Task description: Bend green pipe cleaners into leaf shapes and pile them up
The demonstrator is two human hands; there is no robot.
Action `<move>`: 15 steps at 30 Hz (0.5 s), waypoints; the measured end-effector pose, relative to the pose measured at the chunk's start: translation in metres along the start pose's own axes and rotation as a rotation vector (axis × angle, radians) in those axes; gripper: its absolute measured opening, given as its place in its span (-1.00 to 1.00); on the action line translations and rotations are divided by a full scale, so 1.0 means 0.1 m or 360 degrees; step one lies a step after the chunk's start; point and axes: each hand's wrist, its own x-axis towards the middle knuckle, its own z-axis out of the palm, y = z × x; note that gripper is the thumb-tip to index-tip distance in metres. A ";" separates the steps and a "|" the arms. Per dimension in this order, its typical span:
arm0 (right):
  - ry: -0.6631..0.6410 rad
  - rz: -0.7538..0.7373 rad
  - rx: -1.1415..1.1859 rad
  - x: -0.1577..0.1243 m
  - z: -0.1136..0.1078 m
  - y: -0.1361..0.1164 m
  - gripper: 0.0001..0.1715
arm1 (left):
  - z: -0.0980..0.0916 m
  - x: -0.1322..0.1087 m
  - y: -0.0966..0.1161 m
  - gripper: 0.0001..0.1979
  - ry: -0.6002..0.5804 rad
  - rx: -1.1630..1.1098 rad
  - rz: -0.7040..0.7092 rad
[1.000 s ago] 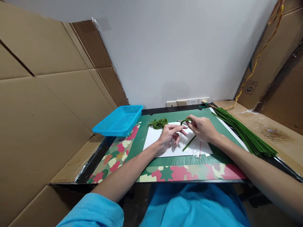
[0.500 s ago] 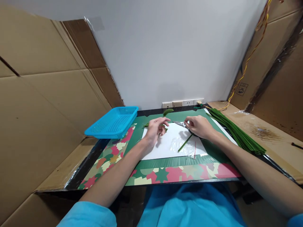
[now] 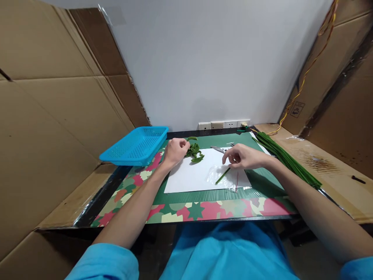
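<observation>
My left hand (image 3: 175, 151) is closed in a pinch at the left of the white sheet (image 3: 186, 179). A short curved piece of green pipe cleaner (image 3: 192, 138) shows at its fingertips, beside a small pile of looped green pipe cleaner pieces (image 3: 194, 151). Loosely curled, with a gap between the fingers, my right hand (image 3: 241, 156) hovers over the sheet's right side. Just below its fingers, a short straight pipe cleaner (image 3: 222, 176) lies on a clear plastic bag (image 3: 214, 174). Scissors (image 3: 217, 149) rest behind that hand, their handles partly hidden.
A blue perforated basket (image 3: 136, 146) stands at the back left. Long green pipe cleaners (image 3: 287, 159) lie bundled at the right. A thin red strip (image 3: 237, 182) is near the bag. Cardboard walls (image 3: 58, 116) flank the table, with sockets (image 3: 217, 125) behind.
My left hand has moved left to the pile with the curved piece, uncovering more of the looped pieces. My right hand has lowered from beside the scissors towards the short straight pipe cleaner.
</observation>
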 end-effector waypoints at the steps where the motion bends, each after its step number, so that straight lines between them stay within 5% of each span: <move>1: 0.0020 0.0005 -0.0079 -0.01 -0.01 0.00 -0.68 | 0.00 -0.01 -0.02 -0.70 -0.0027 0.0109 0.0031; 5: -0.0015 0.0012 -0.0233 -0.02 0.00 0.00 -0.65 | 0.01 -0.04 -0.03 -0.65 -0.0214 0.0259 0.0103; 10: 0.0061 -0.0090 -0.0223 0.02 0.05 0.09 -0.88 | -0.01 -0.03 0.00 -0.68 -0.0271 0.0304 0.0144; 15: 0.0335 -0.0070 -0.0202 0.03 0.04 0.12 -0.89 | -0.08 -0.06 0.07 -0.82 -0.0043 0.0321 0.0257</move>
